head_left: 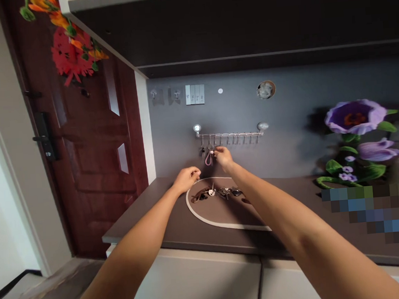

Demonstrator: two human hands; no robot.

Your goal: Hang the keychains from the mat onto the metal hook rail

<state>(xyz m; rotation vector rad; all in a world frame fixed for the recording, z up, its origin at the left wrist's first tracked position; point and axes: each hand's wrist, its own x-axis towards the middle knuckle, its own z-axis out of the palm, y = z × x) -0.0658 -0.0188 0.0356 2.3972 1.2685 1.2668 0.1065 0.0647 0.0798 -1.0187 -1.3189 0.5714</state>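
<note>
My right hand [223, 157] is raised at the hook rail [233, 135] on the back wall. Its fingers pinch a keychain [208, 159] with a pinkish strap loop, which hangs just below the left-hand hooks. Beside it a small dark key item [203, 150] hangs from a hook. My left hand [187, 179] hovers by the left rim of a brown mat [225, 216] with a pale edge. Its fingers are curled together; whatever may be in them is too small to make out. Several bunches of keys [227, 192] lie in a row on the mat, partly behind my right forearm.
Purple artificial flowers [356, 116] stand on the counter [171, 225] at the right, near a blurred patch. A dark shelf [245, 26] overhangs the counter. Left are a red-brown door [94, 176] and hanging orange flowers [58, 18]. Wall switches [195, 94] sit above the rail.
</note>
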